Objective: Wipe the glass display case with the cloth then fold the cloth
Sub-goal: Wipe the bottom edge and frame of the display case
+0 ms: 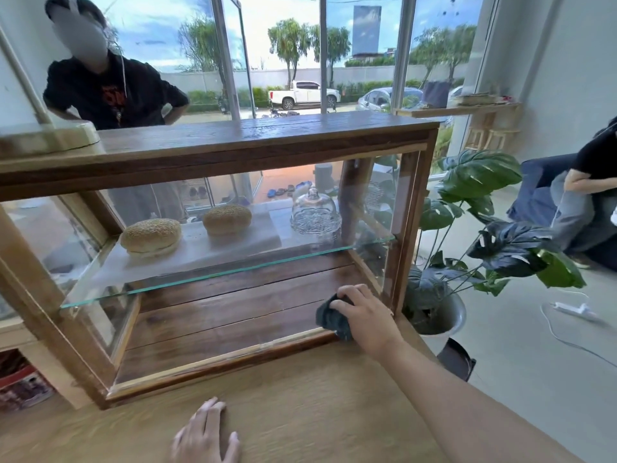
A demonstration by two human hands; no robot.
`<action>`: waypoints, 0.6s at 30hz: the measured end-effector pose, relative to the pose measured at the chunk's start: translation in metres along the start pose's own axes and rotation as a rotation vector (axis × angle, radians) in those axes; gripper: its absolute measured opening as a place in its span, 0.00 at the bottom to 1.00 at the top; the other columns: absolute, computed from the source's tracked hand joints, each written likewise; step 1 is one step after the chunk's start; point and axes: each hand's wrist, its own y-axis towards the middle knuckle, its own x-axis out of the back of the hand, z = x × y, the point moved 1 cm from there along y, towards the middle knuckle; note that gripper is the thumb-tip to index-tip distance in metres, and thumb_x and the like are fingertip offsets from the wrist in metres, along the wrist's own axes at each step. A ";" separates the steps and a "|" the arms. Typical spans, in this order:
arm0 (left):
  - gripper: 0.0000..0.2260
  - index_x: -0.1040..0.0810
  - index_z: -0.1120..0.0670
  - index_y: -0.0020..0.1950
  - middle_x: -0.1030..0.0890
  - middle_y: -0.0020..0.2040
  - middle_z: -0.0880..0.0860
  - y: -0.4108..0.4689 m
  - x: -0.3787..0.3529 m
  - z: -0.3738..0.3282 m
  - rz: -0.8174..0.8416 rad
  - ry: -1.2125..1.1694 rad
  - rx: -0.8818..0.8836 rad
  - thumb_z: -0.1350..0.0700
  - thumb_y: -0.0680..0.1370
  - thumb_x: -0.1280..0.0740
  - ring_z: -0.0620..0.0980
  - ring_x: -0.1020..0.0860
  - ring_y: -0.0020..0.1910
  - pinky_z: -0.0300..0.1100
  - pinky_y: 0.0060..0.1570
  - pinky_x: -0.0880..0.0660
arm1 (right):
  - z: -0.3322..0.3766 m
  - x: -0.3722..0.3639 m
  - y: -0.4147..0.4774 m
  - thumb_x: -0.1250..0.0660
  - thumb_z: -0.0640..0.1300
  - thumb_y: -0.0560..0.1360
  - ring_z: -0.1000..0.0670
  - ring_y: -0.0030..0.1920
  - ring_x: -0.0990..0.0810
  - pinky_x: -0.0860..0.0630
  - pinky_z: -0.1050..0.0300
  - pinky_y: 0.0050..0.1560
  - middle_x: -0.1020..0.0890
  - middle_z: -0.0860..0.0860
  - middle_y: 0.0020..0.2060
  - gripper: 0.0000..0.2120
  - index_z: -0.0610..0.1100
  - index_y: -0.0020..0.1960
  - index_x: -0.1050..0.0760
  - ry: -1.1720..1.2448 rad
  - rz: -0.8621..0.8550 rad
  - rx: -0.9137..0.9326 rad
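A wood-framed glass display case (pixel 213 152) stands on a light wooden counter (pixel 334 406). My right hand (pixel 369 315) grips a bunched dark grey cloth (pixel 330 317) and presses it against the lower right corner of the case's front glass, just above the bottom frame. My left hand (pixel 205 436) lies flat and open on the counter in front of the case, holding nothing.
Inside, a glass shelf (pixel 207 275) carries two sesame buns (pixel 151 235) and a glass dome (pixel 315 212). A potted monstera (pixel 467 235) stands right of the counter. One person stands behind the case, another sits at far right. A white cable lies on the floor.
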 end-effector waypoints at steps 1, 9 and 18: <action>0.20 0.31 0.48 0.51 0.17 0.47 0.55 -0.001 0.000 0.000 0.004 0.005 0.002 0.44 0.60 0.42 0.45 0.27 0.46 0.38 0.41 0.34 | -0.003 0.007 0.003 0.20 0.36 0.55 0.46 0.51 0.28 0.19 0.51 0.40 0.26 0.48 0.52 0.25 0.45 0.50 0.21 0.044 -0.065 -0.089; 0.19 0.30 0.49 0.52 0.18 0.50 0.54 -0.004 0.001 0.001 0.014 0.062 0.012 0.44 0.64 0.42 0.47 0.26 0.49 0.52 0.38 0.23 | -0.037 0.113 0.102 0.36 0.32 0.71 0.47 0.50 0.23 0.28 0.60 0.45 0.22 0.42 0.52 0.11 0.40 0.51 0.22 0.097 -0.796 -0.496; 0.21 0.24 0.53 0.54 0.20 0.54 0.53 -0.009 0.004 0.001 0.139 0.128 0.057 0.44 0.68 0.44 0.53 0.20 0.53 0.52 0.46 0.24 | -0.035 0.005 -0.039 0.31 0.31 0.68 0.43 0.56 0.24 0.20 0.50 0.41 0.24 0.44 0.54 0.15 0.39 0.54 0.23 -0.114 0.145 -0.477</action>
